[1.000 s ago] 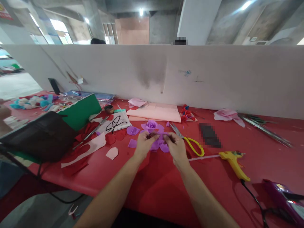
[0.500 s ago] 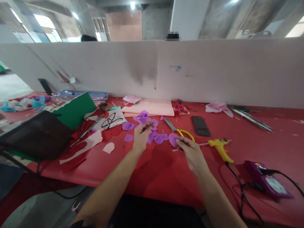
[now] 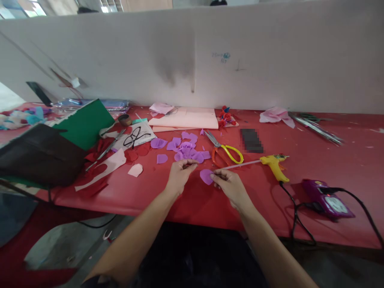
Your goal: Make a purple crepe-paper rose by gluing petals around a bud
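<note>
My left hand point(image 3: 181, 176) is closed in a pinch just below a purple paper flower point(image 3: 186, 151), which it appears to hold by its base; the fingers hide the grip. The flower overlaps loose purple petals on the red table. Between thumb and fingertips of my right hand point(image 3: 229, 184) is a single rounded purple petal point(image 3: 206, 177), held flat to the left, a short way from the left fingertips. Behind the right hand lie scissors point(image 3: 229, 154) with yellow and orange handles. A yellow glue gun point(image 3: 274, 166) rests to the right, its clear glue stick pointing toward that hand.
On the red table point(image 3: 135, 200), red and pink scraps, eyeglasses point(image 3: 136, 137) and a dark bag point(image 3: 42, 154) lie left. Pink sheets point(image 3: 186, 118) and red flowers point(image 3: 226, 116) are at the back, below a white partition. A purple power strip point(image 3: 328, 200) with cables sits right.
The view has tilted downward. My right hand has brought its petal leftward, closer to my left hand. The flower has moved nearer with the left hand and now looks more tipped.
</note>
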Demonstrator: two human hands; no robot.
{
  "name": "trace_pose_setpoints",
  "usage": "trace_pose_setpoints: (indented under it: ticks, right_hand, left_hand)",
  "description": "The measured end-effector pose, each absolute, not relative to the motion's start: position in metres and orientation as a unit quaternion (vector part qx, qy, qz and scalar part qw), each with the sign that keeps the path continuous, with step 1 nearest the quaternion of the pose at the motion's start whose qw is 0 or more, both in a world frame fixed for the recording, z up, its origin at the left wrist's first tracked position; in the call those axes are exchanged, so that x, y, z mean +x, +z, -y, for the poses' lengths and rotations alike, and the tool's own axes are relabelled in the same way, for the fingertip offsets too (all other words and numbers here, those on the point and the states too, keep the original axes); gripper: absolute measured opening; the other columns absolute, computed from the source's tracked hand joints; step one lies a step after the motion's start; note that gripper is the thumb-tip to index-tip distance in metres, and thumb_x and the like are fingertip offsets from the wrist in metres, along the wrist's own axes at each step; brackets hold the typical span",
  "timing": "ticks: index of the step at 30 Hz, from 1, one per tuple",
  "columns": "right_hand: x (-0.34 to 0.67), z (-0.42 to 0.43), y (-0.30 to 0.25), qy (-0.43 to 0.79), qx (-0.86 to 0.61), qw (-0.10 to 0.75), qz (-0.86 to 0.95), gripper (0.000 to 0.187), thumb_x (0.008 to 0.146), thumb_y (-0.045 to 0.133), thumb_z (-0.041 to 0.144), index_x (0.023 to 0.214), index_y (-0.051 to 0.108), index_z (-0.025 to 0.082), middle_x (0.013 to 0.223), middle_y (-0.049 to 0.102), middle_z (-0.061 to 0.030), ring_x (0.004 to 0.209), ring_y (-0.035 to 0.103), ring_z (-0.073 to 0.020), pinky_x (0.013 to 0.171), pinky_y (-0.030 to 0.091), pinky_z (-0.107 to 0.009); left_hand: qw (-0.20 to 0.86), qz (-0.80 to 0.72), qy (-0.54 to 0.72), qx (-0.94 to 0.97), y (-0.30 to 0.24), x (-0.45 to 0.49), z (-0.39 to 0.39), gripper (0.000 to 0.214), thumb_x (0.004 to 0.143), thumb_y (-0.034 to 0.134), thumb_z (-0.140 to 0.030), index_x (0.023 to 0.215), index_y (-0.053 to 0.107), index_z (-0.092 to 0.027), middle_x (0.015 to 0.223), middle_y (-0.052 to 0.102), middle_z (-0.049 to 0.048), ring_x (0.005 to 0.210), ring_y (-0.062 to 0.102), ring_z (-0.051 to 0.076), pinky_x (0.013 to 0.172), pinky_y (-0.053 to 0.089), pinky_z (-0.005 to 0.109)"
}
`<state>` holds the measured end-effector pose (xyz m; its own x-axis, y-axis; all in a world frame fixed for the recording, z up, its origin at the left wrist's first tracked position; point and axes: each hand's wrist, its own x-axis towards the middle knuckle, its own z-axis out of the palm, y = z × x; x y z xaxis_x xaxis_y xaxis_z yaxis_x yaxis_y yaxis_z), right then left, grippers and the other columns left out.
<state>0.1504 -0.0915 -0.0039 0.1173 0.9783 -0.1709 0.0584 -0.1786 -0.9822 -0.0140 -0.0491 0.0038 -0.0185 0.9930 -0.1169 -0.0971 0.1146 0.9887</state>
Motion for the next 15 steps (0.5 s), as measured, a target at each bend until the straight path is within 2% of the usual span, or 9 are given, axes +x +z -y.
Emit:
trace_pose_setpoints:
  ticks: [2, 4, 7, 9, 11, 13, 15]
  right_hand:
    - [0.151, 0.091, -0.006, 0.494, -0.587, 0.46, 0.447, 0.023, 0.068, 0.069, 0.038, 0.074, 0.066, 0.016, 0.061, 0.061, 0.0009, 0.051, 0.05, -0.0111, 0.052, 0.039, -0.025]
    - [0.151, 0.091, -0.007, 0.488, -0.591, 0.456, 0.452, 0.023, 0.07, 0.066, 0.038, 0.075, 0.067, 0.016, 0.059, 0.06, 0.0012, 0.051, 0.05, -0.0113, 0.053, 0.038, -0.025]
    - [0.153, 0.09, -0.009, 0.474, -0.599, 0.453, 0.46, 0.024, 0.073, 0.064, 0.039, 0.077, 0.068, 0.016, 0.055, 0.058, 0.0018, 0.051, 0.051, -0.0121, 0.053, 0.038, -0.026]
    - [0.154, 0.088, -0.009, 0.463, -0.603, 0.452, 0.466, 0.024, 0.074, 0.062, 0.039, 0.078, 0.068, 0.016, 0.055, 0.058, 0.0018, 0.051, 0.051, -0.0124, 0.053, 0.039, -0.026]
    - [0.153, 0.087, -0.009, 0.453, -0.606, 0.45, 0.474, 0.023, 0.075, 0.061, 0.038, 0.079, 0.068, 0.016, 0.055, 0.059, 0.0014, 0.051, 0.052, -0.0131, 0.053, 0.039, -0.026]
    - [0.151, 0.086, -0.008, 0.442, -0.609, 0.445, 0.485, 0.023, 0.076, 0.06, 0.038, 0.081, 0.069, 0.017, 0.056, 0.059, 0.0011, 0.052, 0.054, -0.0142, 0.054, 0.04, -0.027]
    - [0.149, 0.086, -0.008, 0.429, -0.614, 0.438, 0.498, 0.023, 0.077, 0.059, 0.038, 0.082, 0.069, 0.018, 0.056, 0.06, 0.0008, 0.052, 0.055, -0.0154, 0.054, 0.041, -0.027]
  left_hand:
    - [0.544, -0.507, 0.496, 0.448, 0.005, -0.015, 0.044, 0.002, 0.066, 0.069, -0.018, 0.066, 0.068, -0.016, 0.066, 0.063, 0.0001, 0.064, 0.053, 0.011, 0.07, 0.042, 0.026]
    - [0.548, -0.504, 0.491, 0.452, 0.004, -0.015, 0.039, 0.013, 0.068, 0.068, -0.021, 0.057, 0.063, -0.017, 0.055, 0.054, -0.0028, 0.054, 0.044, 0.009, 0.063, 0.038, 0.025]
    - [0.557, -0.507, 0.477, 0.453, 0.003, -0.013, 0.036, 0.034, 0.077, 0.063, -0.034, 0.048, 0.057, -0.017, 0.045, 0.042, -0.0041, 0.045, 0.034, 0.008, 0.056, 0.035, 0.026]
    - [0.555, -0.505, 0.469, 0.466, 0.002, -0.011, 0.036, 0.028, 0.075, 0.066, -0.034, 0.054, 0.064, -0.017, 0.049, 0.049, -0.0022, 0.048, 0.041, 0.009, 0.059, 0.038, 0.027]
    - [0.565, -0.492, 0.461, 0.476, 0.001, -0.008, 0.037, 0.01, 0.068, 0.073, -0.026, 0.072, 0.073, -0.017, 0.066, 0.065, 0.0015, 0.06, 0.053, 0.011, 0.067, 0.042, 0.028]
    - [0.593, -0.473, 0.444, 0.477, 0.002, -0.005, 0.038, 0.024, 0.063, 0.076, -0.021, 0.086, 0.075, -0.017, 0.083, 0.071, 0.0049, 0.072, 0.059, 0.014, 0.075, 0.045, 0.029]
    - [0.614, -0.465, 0.419, 0.481, 0.003, -0.002, 0.037, 0.021, 0.062, 0.076, -0.019, 0.083, 0.075, -0.016, 0.083, 0.072, 0.0065, 0.074, 0.061, 0.015, 0.077, 0.045, 0.031]
